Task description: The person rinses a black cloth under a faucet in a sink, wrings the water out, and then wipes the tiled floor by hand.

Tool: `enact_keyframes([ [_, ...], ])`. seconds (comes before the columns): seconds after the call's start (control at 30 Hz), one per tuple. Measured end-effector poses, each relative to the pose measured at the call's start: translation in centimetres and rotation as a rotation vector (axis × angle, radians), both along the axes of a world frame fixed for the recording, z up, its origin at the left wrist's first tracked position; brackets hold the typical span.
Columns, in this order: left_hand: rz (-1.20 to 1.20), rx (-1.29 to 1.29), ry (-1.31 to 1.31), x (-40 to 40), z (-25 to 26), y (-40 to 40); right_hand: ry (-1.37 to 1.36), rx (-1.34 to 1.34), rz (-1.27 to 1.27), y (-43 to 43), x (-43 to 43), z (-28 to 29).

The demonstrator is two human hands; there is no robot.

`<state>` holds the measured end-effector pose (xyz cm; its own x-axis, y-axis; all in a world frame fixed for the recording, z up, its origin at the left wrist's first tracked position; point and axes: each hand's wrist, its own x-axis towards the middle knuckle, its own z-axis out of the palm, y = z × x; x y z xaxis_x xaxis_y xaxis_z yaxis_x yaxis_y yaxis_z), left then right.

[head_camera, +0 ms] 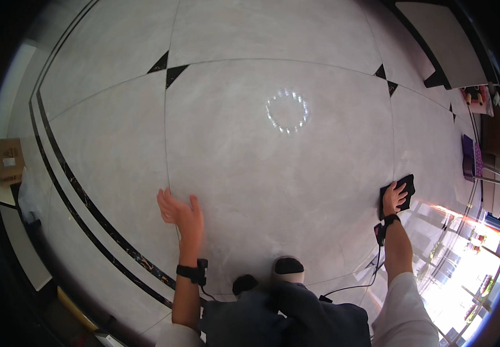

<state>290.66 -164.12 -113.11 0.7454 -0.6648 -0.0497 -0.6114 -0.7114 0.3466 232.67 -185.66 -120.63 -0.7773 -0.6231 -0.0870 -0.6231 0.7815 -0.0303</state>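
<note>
My left hand (180, 212) is raised over the pale tiled floor (276, 173), its fingers apart and nothing in it. On the right, my right hand (394, 197) lies against a black cloth (408, 184), fingers spread across it. The palm covers part of that cloth. Each wrist wears a black strap with a small device, the left device (202, 272) and the right device (379, 234), and a cable runs from each. Below, between my arms, are my bent knees in dark trousers (319, 321) and the toes of my shoes (289, 265).
A cardboard box (10, 161) sits at the left edge above a cabinet (22, 247). A purple dustpan (471, 158) stands at the right. Grey-panelled furniture (445, 43) fills the upper right corner. Bright window light (453, 264) reflects off the floor at lower right.
</note>
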Motion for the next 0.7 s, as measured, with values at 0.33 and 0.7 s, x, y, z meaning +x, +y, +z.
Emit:
enact_keyframes([
  [0.33,-0.066,0.375,0.017,-0.1,-3.2,-0.4,0.069,-0.067,0.563,-14.4,18.4,1.2],
  [0.7,-0.102,0.426,0.292,1.3,-1.2,-0.6,-0.190,-0.156,1.762,-3.6,56.4,4.9],
])
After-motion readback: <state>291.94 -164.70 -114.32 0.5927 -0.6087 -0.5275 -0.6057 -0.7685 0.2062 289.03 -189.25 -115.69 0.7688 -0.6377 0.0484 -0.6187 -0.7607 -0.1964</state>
